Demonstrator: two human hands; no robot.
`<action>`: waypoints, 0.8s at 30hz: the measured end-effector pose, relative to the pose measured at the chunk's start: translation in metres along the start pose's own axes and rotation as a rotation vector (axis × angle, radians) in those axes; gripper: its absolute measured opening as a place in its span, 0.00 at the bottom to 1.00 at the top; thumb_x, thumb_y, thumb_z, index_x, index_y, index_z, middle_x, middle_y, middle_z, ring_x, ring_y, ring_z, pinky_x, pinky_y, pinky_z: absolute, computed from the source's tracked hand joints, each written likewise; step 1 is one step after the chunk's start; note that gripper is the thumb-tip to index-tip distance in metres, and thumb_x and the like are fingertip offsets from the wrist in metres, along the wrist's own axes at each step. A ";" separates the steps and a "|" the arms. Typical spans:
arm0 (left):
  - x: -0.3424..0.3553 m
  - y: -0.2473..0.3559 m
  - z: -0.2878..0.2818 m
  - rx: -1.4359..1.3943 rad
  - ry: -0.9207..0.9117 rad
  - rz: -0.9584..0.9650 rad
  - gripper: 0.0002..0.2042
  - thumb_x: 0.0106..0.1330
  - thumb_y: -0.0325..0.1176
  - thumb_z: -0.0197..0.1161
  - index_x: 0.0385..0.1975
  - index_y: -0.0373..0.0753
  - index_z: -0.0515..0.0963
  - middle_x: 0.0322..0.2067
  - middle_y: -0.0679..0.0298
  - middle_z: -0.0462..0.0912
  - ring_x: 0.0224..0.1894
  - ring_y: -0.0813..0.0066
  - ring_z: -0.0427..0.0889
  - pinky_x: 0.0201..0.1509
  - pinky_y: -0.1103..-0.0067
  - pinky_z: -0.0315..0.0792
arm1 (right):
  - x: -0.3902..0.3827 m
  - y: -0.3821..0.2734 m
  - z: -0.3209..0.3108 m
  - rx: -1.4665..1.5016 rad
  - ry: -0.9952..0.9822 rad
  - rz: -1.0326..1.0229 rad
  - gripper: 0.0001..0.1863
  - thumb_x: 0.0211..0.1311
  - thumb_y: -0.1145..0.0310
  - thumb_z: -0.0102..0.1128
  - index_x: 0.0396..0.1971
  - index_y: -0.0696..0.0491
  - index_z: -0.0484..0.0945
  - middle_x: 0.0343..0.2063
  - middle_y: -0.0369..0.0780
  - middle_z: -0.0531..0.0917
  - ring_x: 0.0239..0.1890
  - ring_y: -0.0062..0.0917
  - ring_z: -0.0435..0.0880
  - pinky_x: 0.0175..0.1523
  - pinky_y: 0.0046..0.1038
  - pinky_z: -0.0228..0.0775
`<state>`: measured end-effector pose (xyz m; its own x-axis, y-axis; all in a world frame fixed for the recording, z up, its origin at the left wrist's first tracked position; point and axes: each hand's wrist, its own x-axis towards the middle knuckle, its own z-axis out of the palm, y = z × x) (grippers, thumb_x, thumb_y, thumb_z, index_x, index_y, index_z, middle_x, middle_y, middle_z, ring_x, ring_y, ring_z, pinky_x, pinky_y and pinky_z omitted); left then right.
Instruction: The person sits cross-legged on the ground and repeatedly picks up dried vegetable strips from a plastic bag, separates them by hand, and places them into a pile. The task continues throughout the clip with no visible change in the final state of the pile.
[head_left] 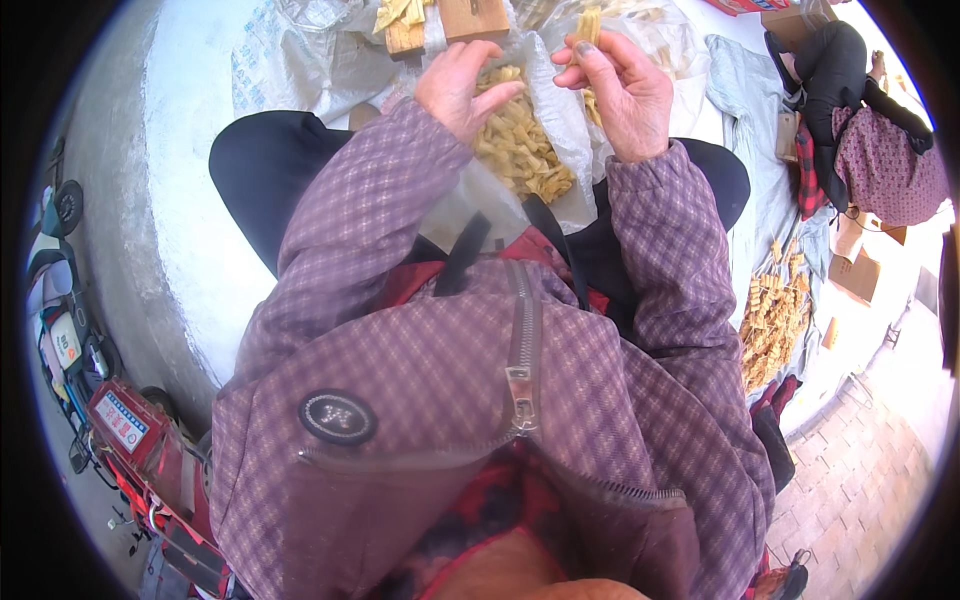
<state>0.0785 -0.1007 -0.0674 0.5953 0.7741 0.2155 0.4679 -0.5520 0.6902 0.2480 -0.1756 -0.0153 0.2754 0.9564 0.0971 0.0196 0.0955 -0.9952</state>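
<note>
Fingers of my right hand (623, 100) pinch a pale yellow dried strip (587, 30) upright at the top of the head view. My left hand (465, 88) is raised to its left, thumb and fingers apart and holding nothing. Below both lies an open white plastic bag (567, 150) of yellow dried pieces (522, 150), between my dark-trousered legs. Just beyond my left hand is a wooden block (474, 20) with a pale band around it and more yellow pieces (400, 15) at its left.
A co-worker in dark trousers (840, 70) sits at the right beside cardboard boxes (855, 275). Bundles of dried pieces (775, 320) lie on sheeting near my right side. Parked vehicles (140, 450) stand below the white ledge (185, 200) on the left.
</note>
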 end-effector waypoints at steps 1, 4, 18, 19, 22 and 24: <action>-0.004 -0.005 0.007 0.210 0.070 0.160 0.14 0.61 0.41 0.58 0.40 0.40 0.72 0.30 0.68 0.77 0.34 0.80 0.75 0.41 0.79 0.71 | -0.012 0.000 0.002 0.022 0.017 -0.009 0.12 0.63 0.72 0.47 0.42 0.63 0.72 0.31 0.41 0.80 0.29 0.18 0.79 0.38 0.18 0.72; -0.019 0.007 0.019 -0.911 -0.495 -0.489 0.15 0.65 0.46 0.51 0.38 0.40 0.72 0.29 0.69 0.76 0.36 0.80 0.75 0.44 0.78 0.70 | -0.049 0.004 0.011 0.055 0.048 -0.035 0.12 0.64 0.72 0.46 0.42 0.64 0.71 0.33 0.43 0.80 0.32 0.21 0.80 0.42 0.20 0.71; -0.046 0.030 0.042 -0.822 -0.508 -0.562 0.09 0.58 0.29 0.54 0.34 0.32 0.77 0.23 0.61 0.80 0.24 0.79 0.79 0.28 0.84 0.72 | -0.089 0.027 0.020 -0.583 0.150 -0.260 0.09 0.54 0.75 0.54 0.37 0.57 0.75 0.28 0.44 0.78 0.25 0.32 0.80 0.30 0.23 0.72; -0.048 0.030 0.044 -0.752 -0.512 -0.509 0.09 0.57 0.28 0.54 0.34 0.31 0.77 0.21 0.60 0.80 0.23 0.78 0.79 0.28 0.83 0.72 | -0.090 0.031 0.020 -0.637 0.159 -0.211 0.09 0.54 0.74 0.54 0.36 0.57 0.75 0.28 0.44 0.78 0.25 0.33 0.80 0.29 0.24 0.71; -0.053 0.033 0.045 -0.630 -0.410 -0.327 0.08 0.57 0.21 0.49 0.36 0.32 0.72 0.28 0.67 0.76 0.25 0.82 0.75 0.29 0.85 0.72 | -0.094 0.045 0.018 -0.785 0.179 -0.095 0.07 0.59 0.73 0.52 0.34 0.60 0.74 0.24 0.41 0.79 0.21 0.20 0.80 0.23 0.20 0.70; -0.052 0.041 0.038 -0.427 -0.254 -0.146 0.10 0.55 0.19 0.49 0.38 0.33 0.71 0.28 0.65 0.76 0.25 0.82 0.76 0.29 0.84 0.72 | -0.094 0.037 0.017 -0.512 0.156 0.210 0.07 0.60 0.72 0.50 0.33 0.60 0.74 0.23 0.40 0.80 0.19 0.18 0.78 0.21 0.18 0.67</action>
<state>0.0915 -0.1759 -0.0763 0.7085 0.7045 -0.0416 0.2806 -0.2271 0.9326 0.2067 -0.2569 -0.0614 0.4615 0.8847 -0.0664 0.4014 -0.2750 -0.8737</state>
